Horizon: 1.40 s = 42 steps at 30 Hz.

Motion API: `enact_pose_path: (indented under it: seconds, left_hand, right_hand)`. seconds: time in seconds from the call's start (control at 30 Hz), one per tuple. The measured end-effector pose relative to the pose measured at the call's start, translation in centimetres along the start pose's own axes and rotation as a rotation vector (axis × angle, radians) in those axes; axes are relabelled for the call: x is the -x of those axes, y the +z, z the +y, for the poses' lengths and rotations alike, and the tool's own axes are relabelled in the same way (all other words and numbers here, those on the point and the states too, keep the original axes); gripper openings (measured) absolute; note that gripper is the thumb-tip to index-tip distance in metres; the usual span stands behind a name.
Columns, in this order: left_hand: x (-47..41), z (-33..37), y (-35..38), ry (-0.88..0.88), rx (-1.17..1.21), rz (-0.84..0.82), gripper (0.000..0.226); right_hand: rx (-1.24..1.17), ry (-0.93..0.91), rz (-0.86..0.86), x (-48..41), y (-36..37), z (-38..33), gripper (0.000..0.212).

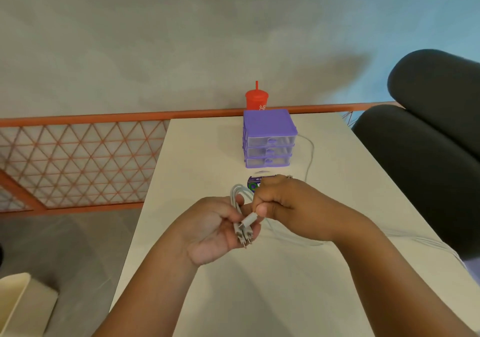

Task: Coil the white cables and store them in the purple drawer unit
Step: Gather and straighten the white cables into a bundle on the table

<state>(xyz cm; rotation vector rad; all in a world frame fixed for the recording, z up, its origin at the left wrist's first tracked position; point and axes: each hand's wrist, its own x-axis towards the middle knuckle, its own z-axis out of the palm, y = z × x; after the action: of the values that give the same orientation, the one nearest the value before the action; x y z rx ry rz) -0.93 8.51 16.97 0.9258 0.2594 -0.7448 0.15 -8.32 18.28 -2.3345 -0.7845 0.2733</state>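
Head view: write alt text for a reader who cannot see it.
The left hand grips folded white cables over a table; right hand pinches one plug. Beyond stand a purple drawer unit, drawers shut, and a red cup.

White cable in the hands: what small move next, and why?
Probably wind the plug end pinched by the right hand around the folded white cable bundle in the left hand: slack trails across the beige table, so coiling looks unfinished.
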Motion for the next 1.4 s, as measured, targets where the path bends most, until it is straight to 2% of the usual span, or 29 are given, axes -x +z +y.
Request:
enact_pose_path:
  seconds: [0.17, 0.27, 0.37, 0.53, 0.73, 0.97, 1.07, 1.27, 1.33, 1.4]
  left_hand:
    - [0.4, -0.8, 1.3, 0.01, -0.113, 0.022, 0.032]
    - [0.7, -1.1, 2.5, -0.004, -0.176, 0.002, 0.026]
    - [0.7, -1.0, 3.1, 0.004, -0.189, 0.041, 0.04]
    - [0.5, -1.0, 3.5, 0.017, -0.116, 0.071, 0.071]
    - [-0.1, -1.5, 3.4, 0.074, -0.279, 0.235, 0.077]
    - [-0.5, -2.1, 3.3, 0.096, -0.38, 0.313, 0.076]
    - [-0.7, -2.4, 3.1, 0.143, -0.479, 0.34, 0.072]
    - [0.0, -1.6, 0.9, 0.076, -0.623, 0.243, 0.043]
    - [0.4, -1.1, -0.1, 0.035, -0.607, 0.187, 0.039]
    - [0.7, -0.6, -1.0, 0.008, -0.547, 0.142, 0.039]
  right_hand:
    - [0.103, 0.052, -0.148, 0.4, -1.5, -0.7, 0.015]
    - [0.102, 0.048, -0.18, 0.0, -1.5, -1.3, 0.016]
    - [0.056, 0.062, -0.098, -0.4, -1.0, -1.0, 0.012]
    - [-0.047, 0.056, 0.041, -0.3, -0.6, -0.6, 0.021]
    - [0.049, 0.011, 0.115, -0.4, 0.6, -0.8, 0.02]
    - [0.024, 0.066, 0.149, -0.7, 1.6, 0.3, 0.031]
    - [-0.087, 0.067, 0.125, -0.9, 2.0, 1.0, 0.025]
    - [-0.39, 0.076, 0.083, -1.0, 1.7, 2.6, 0.016]
    - [-0.37, 0.102, 0.111, -1.5, 2.0, 3.2, 0.016]
    - [-0.238, 0.088, 0.111, -2.3, 2.7, 3.6, 0.016]
